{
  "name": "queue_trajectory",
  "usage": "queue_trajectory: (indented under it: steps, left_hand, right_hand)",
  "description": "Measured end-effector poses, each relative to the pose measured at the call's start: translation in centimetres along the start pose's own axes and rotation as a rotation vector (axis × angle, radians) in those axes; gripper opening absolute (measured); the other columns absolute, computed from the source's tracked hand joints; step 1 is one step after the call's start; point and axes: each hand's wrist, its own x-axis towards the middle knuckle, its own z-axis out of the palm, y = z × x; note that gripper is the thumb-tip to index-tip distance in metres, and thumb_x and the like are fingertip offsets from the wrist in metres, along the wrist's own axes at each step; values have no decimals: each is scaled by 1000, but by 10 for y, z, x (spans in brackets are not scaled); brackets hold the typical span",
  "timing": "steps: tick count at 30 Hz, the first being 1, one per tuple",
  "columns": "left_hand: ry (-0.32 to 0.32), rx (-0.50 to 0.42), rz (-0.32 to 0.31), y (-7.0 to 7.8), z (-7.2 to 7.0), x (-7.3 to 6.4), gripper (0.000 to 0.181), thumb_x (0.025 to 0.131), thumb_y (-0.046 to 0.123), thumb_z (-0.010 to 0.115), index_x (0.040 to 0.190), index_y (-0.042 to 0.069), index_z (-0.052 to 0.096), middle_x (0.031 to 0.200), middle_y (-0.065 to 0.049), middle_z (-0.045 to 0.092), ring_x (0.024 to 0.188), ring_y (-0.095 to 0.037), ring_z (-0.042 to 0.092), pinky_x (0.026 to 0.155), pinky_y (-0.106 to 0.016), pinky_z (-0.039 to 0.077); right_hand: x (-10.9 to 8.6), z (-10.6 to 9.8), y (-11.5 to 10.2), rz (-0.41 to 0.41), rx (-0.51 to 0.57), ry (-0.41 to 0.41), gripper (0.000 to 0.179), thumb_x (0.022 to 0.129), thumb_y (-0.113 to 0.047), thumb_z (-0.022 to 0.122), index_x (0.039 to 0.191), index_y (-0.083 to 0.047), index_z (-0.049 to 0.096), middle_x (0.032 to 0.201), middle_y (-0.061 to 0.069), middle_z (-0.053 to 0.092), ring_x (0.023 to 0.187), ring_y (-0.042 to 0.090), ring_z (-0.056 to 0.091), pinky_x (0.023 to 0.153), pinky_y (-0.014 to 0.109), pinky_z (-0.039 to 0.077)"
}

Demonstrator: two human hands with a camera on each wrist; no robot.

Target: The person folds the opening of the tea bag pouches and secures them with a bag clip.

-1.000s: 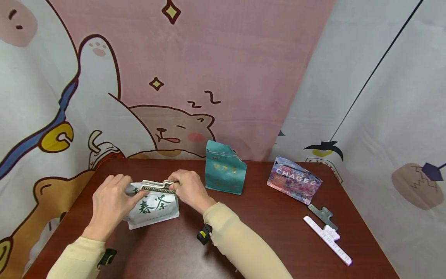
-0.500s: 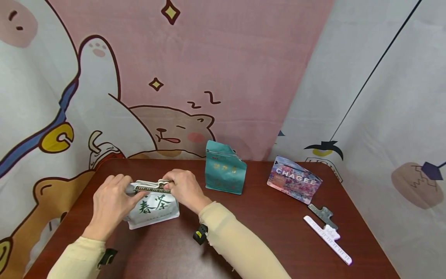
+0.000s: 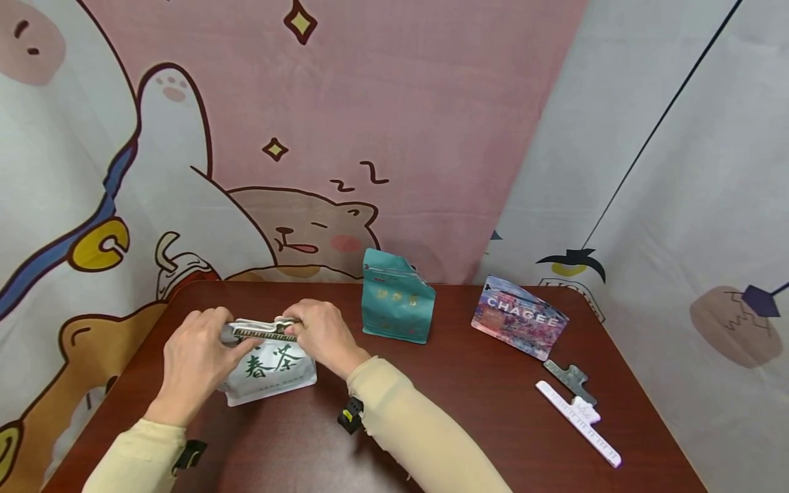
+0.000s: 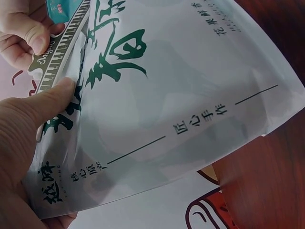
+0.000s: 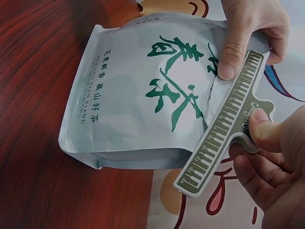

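Observation:
A white tea bag (image 3: 271, 375) with green characters stands at the table's left, its top folded down. My left hand (image 3: 198, 359) pinches the folded top at its left end, thumb on the front. Lying along that fold is a long clip (image 3: 264, 334) with a piano-key and ruler pattern. My right hand (image 3: 324, 337) squeezes the clip's handle between thumb and fingers. In the right wrist view the clip (image 5: 224, 121) reaches past one side of the bag, and its other end lies close to the left thumb (image 5: 232, 59).
A teal pouch (image 3: 397, 301) stands at the back middle. Right of it leans a colourful CHAGEE pouch (image 3: 519, 318). A grey clip (image 3: 570, 380) and a white ruler clip (image 3: 579, 422) lie at the table's right. A printed cloth (image 3: 401, 103) hangs behind the table.
My right hand has slid the clip leftward along the folded top, toward my left hand. The left hand and the bag have stayed in place.

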Motion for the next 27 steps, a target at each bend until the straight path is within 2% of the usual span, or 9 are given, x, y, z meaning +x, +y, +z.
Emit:
queue_trajectory:
  steps: [7,14,20,27]
  left_hand:
    - [-10,-17,-23,1,-1,0,59,52,27,104,87,4,62,71,-8,63,64,-25,52,48,-35,39]
    - [-9,-12,16,-1,-1,0,55,54,31,103,82,5,64,70,-7,61,67,-25,53,49,-35,41]
    - [7,-9,51,-2,-1,-1,54,54,31,102,79,5,62,67,-6,56,65,-25,52,48,-35,40]
    - [16,-11,70,-4,-1,0,53,54,32,102,77,5,62,67,-5,54,65,-24,51,47,-34,39]
  right_hand:
    - [1,0,0,-22,-12,-5,16,94,-17,76,110,-16,81,100,-6,75,90,6,69,80,16,51]
    - [2,-1,1,-26,14,-21,19,94,-14,76,112,-17,80,105,-5,76,94,6,70,80,14,50]
    - [2,1,2,-29,19,-49,22,95,-15,75,117,-16,78,112,-3,76,103,10,69,86,17,52]
    - [3,1,3,-8,42,-84,24,96,-18,74,120,-16,77,115,-2,75,106,12,69,89,22,52]
